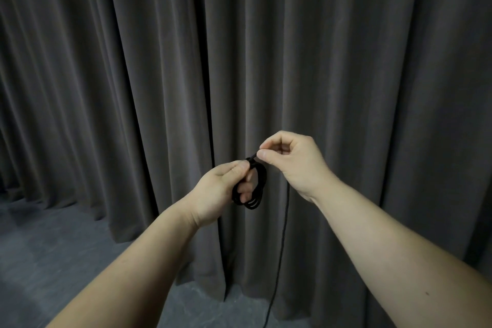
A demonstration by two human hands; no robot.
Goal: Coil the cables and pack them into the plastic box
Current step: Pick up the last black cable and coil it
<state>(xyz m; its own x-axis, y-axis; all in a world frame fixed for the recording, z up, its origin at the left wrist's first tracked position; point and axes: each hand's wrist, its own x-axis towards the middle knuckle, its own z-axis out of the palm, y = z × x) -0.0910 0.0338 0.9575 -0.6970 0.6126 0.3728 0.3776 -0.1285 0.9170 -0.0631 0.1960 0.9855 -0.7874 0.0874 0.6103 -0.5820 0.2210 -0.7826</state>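
Note:
A black cable (259,189) is wound into a small coil of several loops. My left hand (221,192) holds this coil, thumb on its top and fingers through the loops. My right hand (290,160) pinches the cable just above the coil between thumb and forefinger. The loose length of the cable (282,242) hangs down from under my right hand and runs out of the bottom of the frame. No plastic box is in view.
A dark grey pleated curtain (266,48) fills the background close behind my hands. Grey floor (53,261) shows at the lower left and bottom.

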